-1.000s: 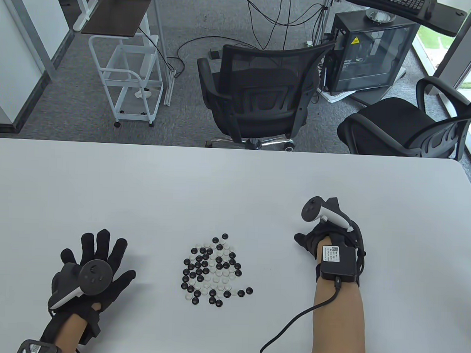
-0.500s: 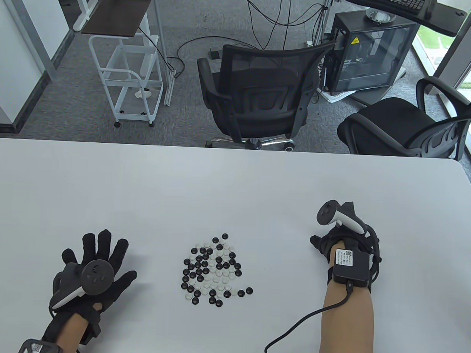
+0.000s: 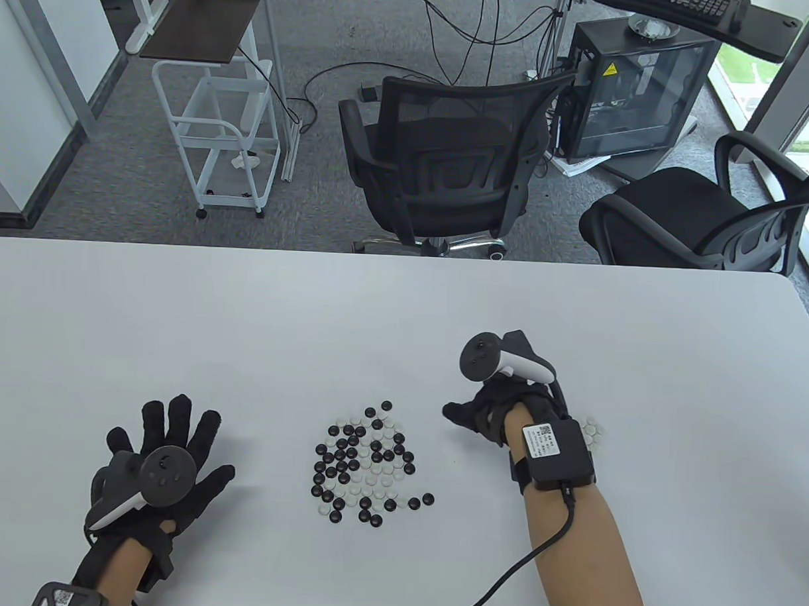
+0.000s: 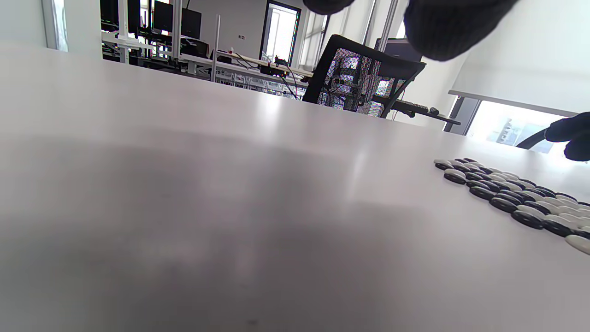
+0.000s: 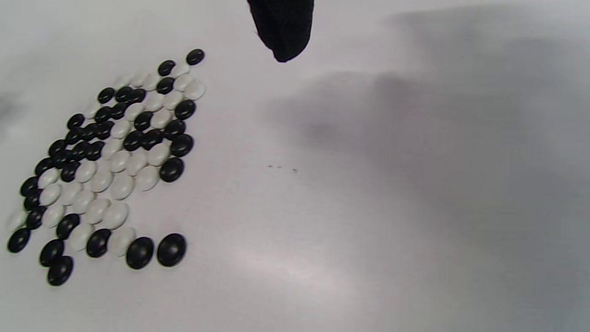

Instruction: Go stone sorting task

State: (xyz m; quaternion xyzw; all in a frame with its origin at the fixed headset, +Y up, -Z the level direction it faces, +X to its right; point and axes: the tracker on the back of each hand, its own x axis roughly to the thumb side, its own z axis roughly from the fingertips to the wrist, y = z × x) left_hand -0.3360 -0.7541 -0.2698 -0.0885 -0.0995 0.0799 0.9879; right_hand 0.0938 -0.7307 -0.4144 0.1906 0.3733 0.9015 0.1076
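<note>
**Table view: gloved hands flank a mixed heap of Go stones**

Table view shows a cluster of black and white Go stones (image 3: 367, 462) lying on the white table (image 3: 404, 303) between two gloved hands. The left hand (image 3: 163, 463) rests flat, fingers spread, holding nothing. The right hand (image 3: 490, 412) hovers just right of the cluster (its fingers point toward the stones); whether it holds anything cannot be told. A few white stones (image 3: 592, 432) lie beside its wrist.
</note>
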